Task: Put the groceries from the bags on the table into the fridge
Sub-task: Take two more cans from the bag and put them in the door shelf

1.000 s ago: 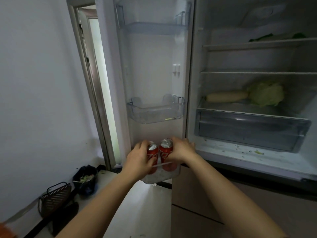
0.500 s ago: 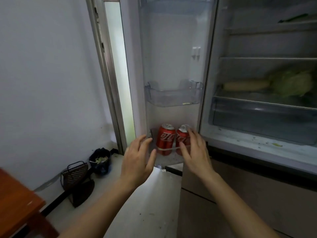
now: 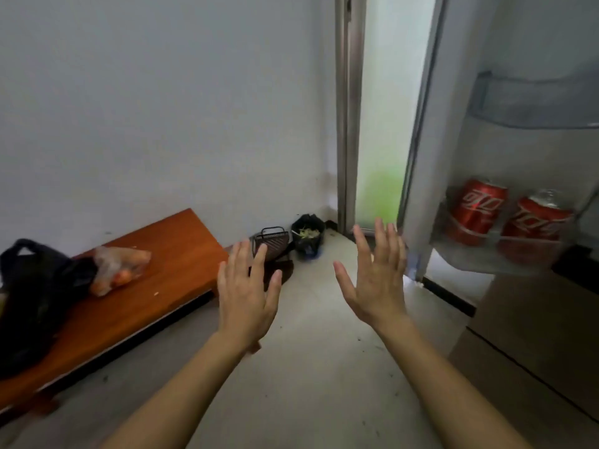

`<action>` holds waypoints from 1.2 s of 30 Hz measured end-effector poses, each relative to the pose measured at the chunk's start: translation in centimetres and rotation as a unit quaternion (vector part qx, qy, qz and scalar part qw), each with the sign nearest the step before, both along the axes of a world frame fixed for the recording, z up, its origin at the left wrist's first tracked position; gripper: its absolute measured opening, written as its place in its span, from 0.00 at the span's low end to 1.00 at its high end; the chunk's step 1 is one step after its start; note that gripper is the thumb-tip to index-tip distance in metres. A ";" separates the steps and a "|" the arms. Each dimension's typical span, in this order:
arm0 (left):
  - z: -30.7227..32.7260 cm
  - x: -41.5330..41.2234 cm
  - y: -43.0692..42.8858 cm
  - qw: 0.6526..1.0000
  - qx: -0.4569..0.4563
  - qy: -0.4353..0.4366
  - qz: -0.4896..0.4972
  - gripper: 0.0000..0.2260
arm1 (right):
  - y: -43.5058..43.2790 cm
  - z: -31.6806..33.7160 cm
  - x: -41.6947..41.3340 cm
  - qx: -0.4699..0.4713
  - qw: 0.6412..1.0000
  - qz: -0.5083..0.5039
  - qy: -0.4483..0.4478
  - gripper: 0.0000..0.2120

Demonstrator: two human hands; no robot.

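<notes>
At lower left, the table point(image 3: 168, 257) is smooth, slightly glossy reddish wood; on it lie a crinkled clear plastic bag point(image 3: 118, 264) and a matt black bag point(image 3: 32, 296). At right, shiny metal cans point(image 3: 478, 209) stand behind a translucent plastic door shelf point(image 3: 466, 259).

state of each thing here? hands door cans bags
left hand: open, fingers spread, holds nothing
right hand: open, fingers spread, holds nothing
fridge door: open
can on the left: standing in the lower door bin
can on the right: standing beside it, same bin
black bag: slumped on the table, contents hidden
clear bag: lying beside the black bag, orange items inside
</notes>
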State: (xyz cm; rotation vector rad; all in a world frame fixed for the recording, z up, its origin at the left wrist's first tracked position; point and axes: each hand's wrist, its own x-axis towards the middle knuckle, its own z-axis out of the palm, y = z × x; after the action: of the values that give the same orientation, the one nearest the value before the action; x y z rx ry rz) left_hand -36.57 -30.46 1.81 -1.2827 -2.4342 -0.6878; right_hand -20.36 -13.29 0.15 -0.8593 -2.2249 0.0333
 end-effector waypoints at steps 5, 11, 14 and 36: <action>0.4 -9.8 -10.8 0.994 0.013 0.004 0.113 0.28 | -7.2 0.6 -12.4 -0.019 0.997 0.079 -0.017 0.36; -0.2 -22.4 -25.1 0.978 0.024 -0.003 0.207 0.29 | -18.3 0.5 -28.5 -0.025 0.984 0.163 -0.061 0.33; 0.5 -27.0 -30.8 0.965 0.035 -0.020 0.258 0.29 | -23.2 0.9 -35.3 -0.037 0.975 0.210 -0.060 0.33; -4.5 -59.5 -53.3 0.879 -0.071 -0.099 0.462 0.30 | -42.5 -3.7 -78.8 -0.079 0.868 0.449 -0.200 0.28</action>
State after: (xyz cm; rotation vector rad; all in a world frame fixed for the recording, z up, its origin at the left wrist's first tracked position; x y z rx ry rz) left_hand -96.03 -83.76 -2.65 0.0342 -2.8614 -0.3618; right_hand -99.18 -55.75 -3.58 0.1955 -2.8567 0.5228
